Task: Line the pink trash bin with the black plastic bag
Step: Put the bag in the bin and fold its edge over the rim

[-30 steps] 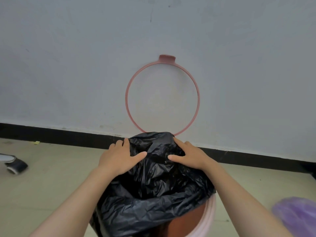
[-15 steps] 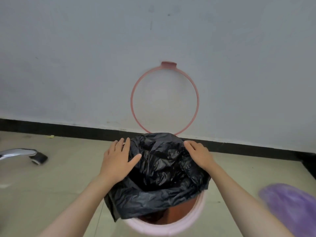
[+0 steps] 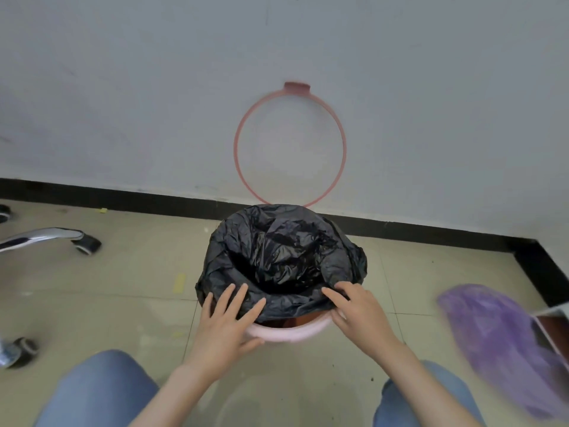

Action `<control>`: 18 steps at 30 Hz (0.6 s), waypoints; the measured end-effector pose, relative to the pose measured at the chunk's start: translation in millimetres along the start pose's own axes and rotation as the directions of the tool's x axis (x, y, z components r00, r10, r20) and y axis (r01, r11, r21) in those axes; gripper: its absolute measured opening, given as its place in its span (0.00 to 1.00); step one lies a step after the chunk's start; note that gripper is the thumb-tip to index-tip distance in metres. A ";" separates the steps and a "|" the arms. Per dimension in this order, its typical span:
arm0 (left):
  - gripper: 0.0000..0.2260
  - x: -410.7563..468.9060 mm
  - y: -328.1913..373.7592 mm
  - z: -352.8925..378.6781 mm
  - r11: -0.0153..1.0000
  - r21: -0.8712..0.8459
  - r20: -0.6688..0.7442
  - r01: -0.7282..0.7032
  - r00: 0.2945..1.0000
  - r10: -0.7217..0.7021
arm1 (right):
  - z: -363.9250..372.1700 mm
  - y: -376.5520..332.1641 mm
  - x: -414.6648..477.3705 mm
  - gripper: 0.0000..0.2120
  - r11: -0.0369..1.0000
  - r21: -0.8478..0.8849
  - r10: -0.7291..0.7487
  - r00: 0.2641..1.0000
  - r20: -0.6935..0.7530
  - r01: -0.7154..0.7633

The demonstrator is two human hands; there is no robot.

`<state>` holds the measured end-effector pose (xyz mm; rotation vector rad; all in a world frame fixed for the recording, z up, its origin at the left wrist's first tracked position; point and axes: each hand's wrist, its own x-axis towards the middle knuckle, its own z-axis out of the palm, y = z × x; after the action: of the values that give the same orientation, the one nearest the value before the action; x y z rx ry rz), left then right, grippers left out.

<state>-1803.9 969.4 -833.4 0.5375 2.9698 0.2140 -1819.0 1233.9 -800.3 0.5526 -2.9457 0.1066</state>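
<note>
The pink trash bin (image 3: 292,331) stands on the tiled floor near the wall. The black plastic bag (image 3: 277,251) sits in its mouth, folded out over the far and side rim; on the near side the bag's edge lies short of the rim, so pink rim shows. My left hand (image 3: 224,328) rests on the near-left rim, fingers spread on the bag's edge and thumb under the rim. My right hand (image 3: 360,315) grips the bag's edge at the near-right rim with curled fingers.
A pink hoop (image 3: 296,86), hinged to the bin's far side, leans against the grey wall. Chrome chair legs with casters (image 3: 46,237) lie at the left. A purple bag (image 3: 498,340) sits at the right. My knees in jeans (image 3: 101,389) flank the bin.
Both hands came from the bin's far rim round to the near rim. The bag now spreads open over the far and side rim. The view has tilted down.
</note>
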 end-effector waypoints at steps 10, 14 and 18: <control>0.23 -34.0 15.1 25.9 0.995 -0.089 -0.220 0.035 0.974 -0.054 | 32.7 -7.1 -51.4 0.12 0.966 -0.111 -0.256 0.912 -0.321 0.232; 0.28 -43.6 20.6 33.9 0.999 -0.028 -0.225 0.041 0.973 -0.046 | 46.8 -10.5 -53.6 0.07 0.954 -0.164 -0.278 0.944 -0.177 0.250; 0.33 -55.1 20.9 48.0 0.999 -0.008 -0.198 0.033 0.980 -0.034 | 50.0 -11.2 -46.2 0.12 0.971 -0.138 -0.195 0.980 0.030 0.197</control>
<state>-1738.9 974.9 -872.4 0.4925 3.1669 0.2879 -1778.6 1235.1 -856.3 0.8213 -2.8647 -0.1267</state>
